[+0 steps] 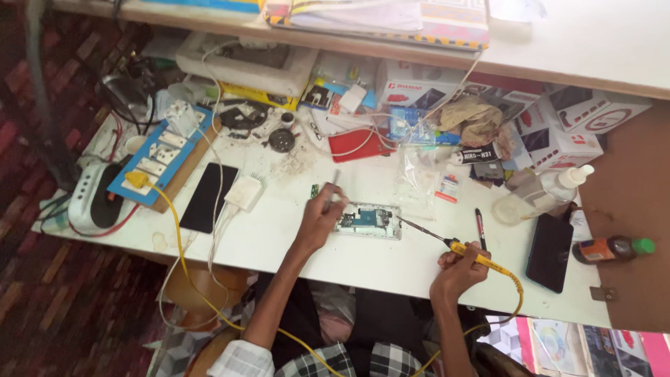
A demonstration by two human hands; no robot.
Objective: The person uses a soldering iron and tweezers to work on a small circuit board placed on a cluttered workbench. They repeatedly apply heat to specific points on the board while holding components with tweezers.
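Soldering iron and tweezers at an opened phone

Phone [368, 220], opened with its circuit board bared, lies flat on the white worktable [335, 255] and serves as the landmark. Left hand [319, 220] rests just left of it, fingers pinched around thin metal tweezers [331, 190] that slant up and away from the phone's left end. Right hand [458, 269] sits to the phone's lower right, closed around the yellow handle of a soldering iron [447, 243]; its thin tip reaches the phone's right edge, though actual contact cannot be told. Beyond the iron, right of the phone, lie a dark pen [480, 228] and 1 black phone [551, 251]. Left of the opened phone, another black phone [209, 197] lies beside a white charger [243, 193].
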